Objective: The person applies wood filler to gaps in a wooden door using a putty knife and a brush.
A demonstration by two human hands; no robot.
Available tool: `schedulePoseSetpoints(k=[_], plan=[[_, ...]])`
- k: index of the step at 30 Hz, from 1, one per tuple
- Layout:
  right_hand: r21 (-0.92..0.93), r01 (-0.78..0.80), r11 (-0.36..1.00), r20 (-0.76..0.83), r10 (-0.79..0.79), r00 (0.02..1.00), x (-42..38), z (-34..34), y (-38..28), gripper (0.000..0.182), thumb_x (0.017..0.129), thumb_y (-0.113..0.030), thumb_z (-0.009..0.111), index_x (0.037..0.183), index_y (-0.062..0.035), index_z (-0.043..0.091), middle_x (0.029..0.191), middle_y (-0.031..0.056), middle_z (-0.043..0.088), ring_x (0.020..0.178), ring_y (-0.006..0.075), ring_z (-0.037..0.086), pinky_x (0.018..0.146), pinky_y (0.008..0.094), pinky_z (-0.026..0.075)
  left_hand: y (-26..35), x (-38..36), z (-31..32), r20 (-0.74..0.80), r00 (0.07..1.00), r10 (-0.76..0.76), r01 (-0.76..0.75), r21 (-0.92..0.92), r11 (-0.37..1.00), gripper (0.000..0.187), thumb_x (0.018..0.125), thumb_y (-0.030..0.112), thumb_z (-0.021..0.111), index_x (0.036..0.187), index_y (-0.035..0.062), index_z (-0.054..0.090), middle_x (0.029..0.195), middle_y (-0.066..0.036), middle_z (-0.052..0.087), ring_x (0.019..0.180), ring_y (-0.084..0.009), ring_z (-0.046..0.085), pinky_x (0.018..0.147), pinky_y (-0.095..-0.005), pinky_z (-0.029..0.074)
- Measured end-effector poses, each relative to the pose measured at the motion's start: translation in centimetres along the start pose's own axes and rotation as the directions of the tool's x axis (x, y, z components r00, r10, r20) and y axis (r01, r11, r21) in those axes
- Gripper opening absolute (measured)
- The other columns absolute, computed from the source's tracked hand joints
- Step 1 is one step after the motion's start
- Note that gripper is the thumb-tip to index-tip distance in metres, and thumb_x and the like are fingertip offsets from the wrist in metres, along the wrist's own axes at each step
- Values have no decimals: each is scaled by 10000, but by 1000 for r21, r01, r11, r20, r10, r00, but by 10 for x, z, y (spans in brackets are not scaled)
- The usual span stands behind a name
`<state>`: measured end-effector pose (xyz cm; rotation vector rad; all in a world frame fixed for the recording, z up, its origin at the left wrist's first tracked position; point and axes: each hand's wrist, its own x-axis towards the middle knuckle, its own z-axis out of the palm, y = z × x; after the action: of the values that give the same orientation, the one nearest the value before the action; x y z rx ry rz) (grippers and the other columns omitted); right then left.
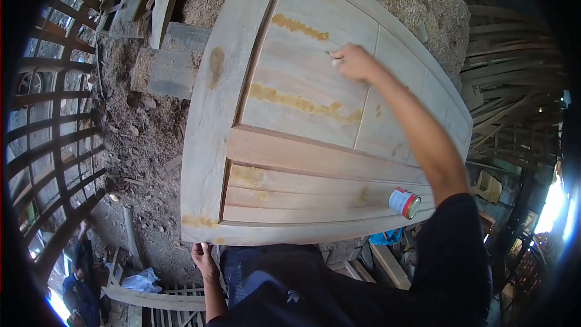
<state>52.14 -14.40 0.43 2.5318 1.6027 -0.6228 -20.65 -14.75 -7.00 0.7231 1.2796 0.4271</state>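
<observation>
Pinching a small filler tool, the right hand (354, 62) works a stiff, heavy-looking wooden door (315, 115) under it; the left hand (204, 257) grips the door's near edge, its likeliest hold.

A wooden door (315, 145) lies flat, streaked with yellowish filler; a small can (404, 203) lies on its side at the near right edge; sawdust heaps surround the far end.
</observation>
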Motion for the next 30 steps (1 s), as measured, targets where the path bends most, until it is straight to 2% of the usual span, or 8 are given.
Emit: schedulePoseSetpoints(k=[4, 10, 13, 15, 22, 26, 29, 30], plan=[[63, -351, 934, 149, 339, 929, 27, -73, -17, 371, 904, -211, 644, 1248, -85, 696, 797, 166, 727, 616, 270, 682, 667, 394, 567, 6, 0, 6, 15, 1000, -21, 21, 12, 1000, 273, 1019, 245, 620, 1166, 14, 619, 1088, -60, 681, 993, -142, 650, 909, -317, 527], [-23, -273, 962, 337, 265, 904, 6, -61, -42, 354, 903, -231, 656, 1234, -119, 706, 958, 240, 722, 770, 338, 720, 764, 425, 554, 10, -8, 12, -32, 999, -17, 17, -13, 1000, 276, 1006, 253, 646, 1141, 14, 626, 1048, -55, 684, 965, -123, 641, 876, -288, 519], [67, -196, 978, 212, 178, 961, -6, -40, -17, 360, 901, -224, 662, 1243, -115, 695, 1051, 267, 700, 921, 360, 714, 839, 429, 544, 20, -9, 24, -5, 1000, -22, 21, -116, 993, 291, 1007, 272, 644, 1147, 19, 610, 1039, -51, 679, 949, -126, 638, 880, -296, 513], [200, -241, 950, -210, 281, 936, -8, 1, -19, 297, 883, -235, 672, 1144, -111, 740, 1037, 243, 707, 980, 389, 693, 882, 421, 548, 18, -8, 30, -33, 999, -37, 31, -159, 987, 298, 1014, 300, 630, 1133, 29, 591, 1000, -38, 657, 893, -114, 612, 858, -295, 503], [3, -308, 951, 164, 304, 939, 2, -73, -20, 254, 857, -187, 644, 1066, -80, 741, 1020, 234, 711, 987, 400, 686, 904, 425, 549, 20, -6, 34, -33, 999, -33, 27, -159, 987, 272, 1022, 298, 619, 1096, 38, 593, 965, -19, 627, 888, -100, 579, 871, -286, 489], [168, -300, 939, -104, 320, 942, 5, 0, -32, 269, 873, -190, 642, 1087, -50, 726, 962, 245, 711, 944, 372, 705, 827, 431, 553, 7, -2, 12, 70, 997, 20, -11, -116, 993, 255, 1030, 287, 607, 1093, 40, 597, 984, -29, 641, 904, -110, 590, 864, -299, 499], [-7, -280, 960, 470, 250, 847, -42, -39, -68, 356, 908, -219, 647, 1229, -68, 680, 845, 183, 712, 669, 279, 693, 625, 406, 553, 3, -2, 6, 74, 997, -9, 19, -133, 991, 261, 1035, 290, 594, 1086, 34, 594, 964, -35, 631, 903, -121, 596, 881, -318, 504], [262, -392, 882, 457, 245, 855, -73, -52, -79, 382, 936, -236, 640, 1283, -77, 656, 816, 132, 700, 623, 215, 662, 574, 366, 532, 6, 0, 10, 109, 994, 17, 0, -156, 988, 267, 1039, 290, 586, 1093, 30, 594, 982, -44, 638, 920, -130, 606, 892, -326, 506]])
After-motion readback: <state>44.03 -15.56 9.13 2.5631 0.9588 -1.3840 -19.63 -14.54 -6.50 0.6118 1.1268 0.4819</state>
